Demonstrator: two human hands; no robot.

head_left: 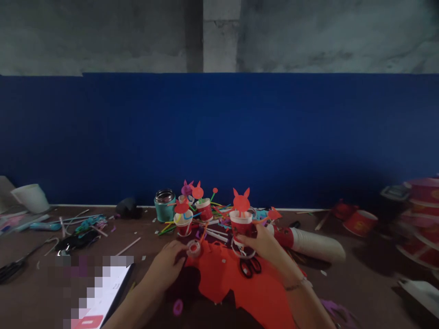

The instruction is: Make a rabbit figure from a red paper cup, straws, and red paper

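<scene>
My right hand (258,240) grips a red paper cup (241,224) with a white rim. A red paper animal head (242,202) with two pointed ears rises from that cup. My left hand (173,256) has its fingertips on the left edge of a small roll of clear tape (194,248). Below the cup, a larger clear tape ring (235,250) is partly covered by it. Black-handled scissors (251,267) lie on a cut sheet of red paper (247,290), between my hands and nearer to my right wrist.
Cups with paper heads, including a red one (184,225), stand behind beside a teal thermos (165,208). Stacked cups (318,243) lie right. Paper bowls (423,219) are piled far right. A lit tablet (109,292) lies front left. Pipe cleaners and scraps litter the table.
</scene>
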